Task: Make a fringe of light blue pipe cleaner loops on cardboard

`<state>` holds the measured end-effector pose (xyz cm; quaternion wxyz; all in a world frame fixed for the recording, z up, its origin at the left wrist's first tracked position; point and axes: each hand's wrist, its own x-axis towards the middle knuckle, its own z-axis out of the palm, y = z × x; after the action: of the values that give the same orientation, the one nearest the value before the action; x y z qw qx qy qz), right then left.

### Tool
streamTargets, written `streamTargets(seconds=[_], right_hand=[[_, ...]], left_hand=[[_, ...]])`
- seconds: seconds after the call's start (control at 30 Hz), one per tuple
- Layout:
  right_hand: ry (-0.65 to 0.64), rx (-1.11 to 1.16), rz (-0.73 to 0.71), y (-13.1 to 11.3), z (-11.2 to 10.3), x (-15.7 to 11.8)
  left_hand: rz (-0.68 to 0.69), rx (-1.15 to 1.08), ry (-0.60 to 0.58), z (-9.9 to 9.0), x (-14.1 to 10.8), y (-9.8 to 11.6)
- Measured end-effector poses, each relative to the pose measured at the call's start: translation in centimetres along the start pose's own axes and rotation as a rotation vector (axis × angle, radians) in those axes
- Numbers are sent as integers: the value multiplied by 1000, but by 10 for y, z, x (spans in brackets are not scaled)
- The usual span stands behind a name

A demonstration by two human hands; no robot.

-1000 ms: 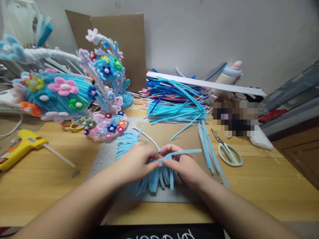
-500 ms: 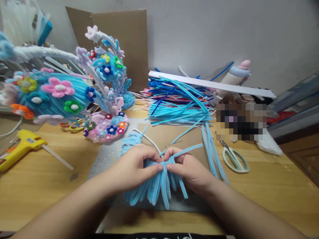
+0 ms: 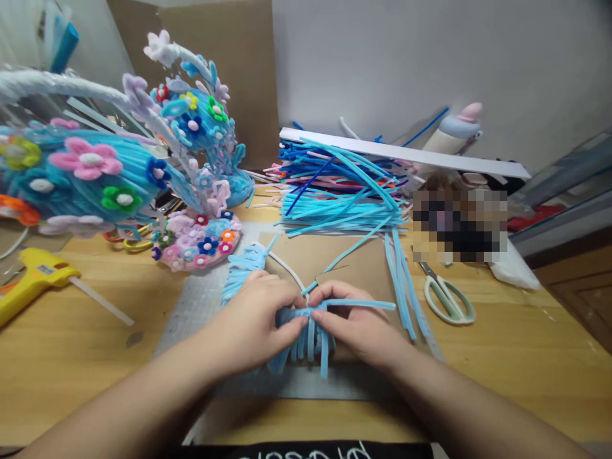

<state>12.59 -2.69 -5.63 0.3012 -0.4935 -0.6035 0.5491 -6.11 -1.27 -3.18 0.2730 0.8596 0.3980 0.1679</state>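
Note:
Light blue pipe cleaners (image 3: 310, 341) hang in a bent row from a white stem (image 3: 289, 268), gathered between my two hands. My left hand (image 3: 262, 319) pinches the row with thumb and forefinger at its left part. Close beside it, my right hand (image 3: 354, 319) pinches the same row near the stem, and one light blue strand sticks out to the right above its thumb. Beyond my left hand lies another stretch of the looped light blue pipe cleaners (image 3: 243, 268). A cardboard sheet (image 3: 368, 268) and a grey cutting mat (image 3: 191, 319) lie underneath.
A pile of blue pipe cleaners (image 3: 339, 210) lies behind my hands. Scissors (image 3: 449, 299) rest at the right, with loose strands (image 3: 401, 287) beside them. Flower-covered blue craft pieces (image 3: 90, 172) stand at the left, over a yellow glue gun (image 3: 43, 274).
The view has shifted slightly, moving most things left and up. The hanging strands between my hands have swung and bunched under them; the strand at the right now points more level.

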Motion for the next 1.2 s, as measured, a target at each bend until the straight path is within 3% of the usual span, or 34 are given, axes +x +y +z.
streamTargets(seconds=[0.3,0.53,0.67,1.2], right_hand=[[-88,100,53,9,1,2],[-199,580,211,11,1,2],[-215,666,270,12,3,2],[-28,92,44,9,1,3]], left_hand=[[-54,-97,25,5,3,0],[-102,-314,-46,4,2,-3],[-93,-381,-45,3,1,-3],[-183,-200,28,9,0,-2]])
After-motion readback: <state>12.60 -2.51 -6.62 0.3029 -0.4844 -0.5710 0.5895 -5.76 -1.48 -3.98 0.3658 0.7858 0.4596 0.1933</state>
